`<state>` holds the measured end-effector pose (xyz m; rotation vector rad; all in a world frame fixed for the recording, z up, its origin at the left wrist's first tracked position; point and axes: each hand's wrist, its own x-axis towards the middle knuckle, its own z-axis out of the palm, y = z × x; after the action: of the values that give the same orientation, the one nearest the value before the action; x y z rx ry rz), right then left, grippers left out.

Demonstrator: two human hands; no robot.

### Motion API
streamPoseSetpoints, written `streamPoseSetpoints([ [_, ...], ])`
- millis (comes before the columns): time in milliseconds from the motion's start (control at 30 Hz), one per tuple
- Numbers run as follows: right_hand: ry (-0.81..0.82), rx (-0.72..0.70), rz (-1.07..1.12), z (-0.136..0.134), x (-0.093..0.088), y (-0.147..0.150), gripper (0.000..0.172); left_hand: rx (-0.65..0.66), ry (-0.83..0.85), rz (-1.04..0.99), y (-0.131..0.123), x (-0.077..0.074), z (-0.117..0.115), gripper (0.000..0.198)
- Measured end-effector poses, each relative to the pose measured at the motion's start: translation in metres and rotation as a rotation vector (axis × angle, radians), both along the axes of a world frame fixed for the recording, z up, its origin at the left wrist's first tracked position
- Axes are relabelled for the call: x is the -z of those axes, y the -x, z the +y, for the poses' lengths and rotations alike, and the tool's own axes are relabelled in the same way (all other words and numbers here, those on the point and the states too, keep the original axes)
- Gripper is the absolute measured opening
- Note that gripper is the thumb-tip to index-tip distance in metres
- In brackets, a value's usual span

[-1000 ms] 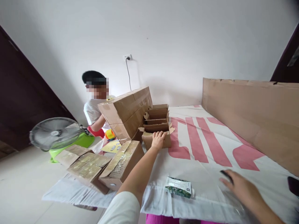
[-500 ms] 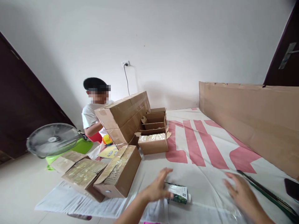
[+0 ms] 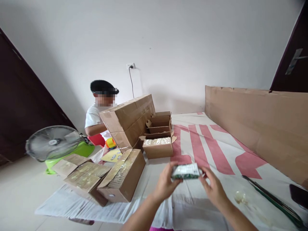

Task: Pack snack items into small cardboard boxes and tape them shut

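Note:
A small green-and-white pack with a white cap point(image 3: 185, 171) is raised above the cloth-covered table point(image 3: 158, 179), held level between my hands. My left hand point(image 3: 166, 183) grips its left end, thumb underneath and fingers behind. At the capped right end, my right hand point(image 3: 213, 186) pinches with thumb and fingers, and the cap is mostly hidden there. Beyond the hands stands an open cardboard box point(image 3: 157, 150) filled with clear-wrapped goods. Another filled cardboard box point(image 3: 122, 176) lies to the left of my left hand.
Taped cartons point(image 3: 130, 118) are stacked behind the open boxes. A person in a white shirt point(image 3: 93, 117) sits beyond them. A fan point(image 3: 54, 142) stands at left. On the right are a long dark green tool point(image 3: 271, 199), a phone point(image 3: 299, 194) and a cardboard panel point(image 3: 252, 125).
Both hands have come together around the pack, and it has been lifted off the table. My right hand moved left from beside the green tool and closed on the capped end.

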<state>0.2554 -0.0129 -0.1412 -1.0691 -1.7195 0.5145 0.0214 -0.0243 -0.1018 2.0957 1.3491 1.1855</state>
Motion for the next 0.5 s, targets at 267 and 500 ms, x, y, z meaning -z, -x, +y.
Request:
streamPoseSetpoints([
  [267, -0.115, 0.060, 0.168, 0.052, -0.079, 0.009, 0.045, 0.026, -0.275, 0.073, -0.014, -0.079, 0.067, 0.064],
  [500, 0.259, -0.083, 0.039, 0.036, 0.069, 0.016, 0.046, -0.241, -0.071, 0.267, 0.046, 0.062, 0.056, 0.058],
])
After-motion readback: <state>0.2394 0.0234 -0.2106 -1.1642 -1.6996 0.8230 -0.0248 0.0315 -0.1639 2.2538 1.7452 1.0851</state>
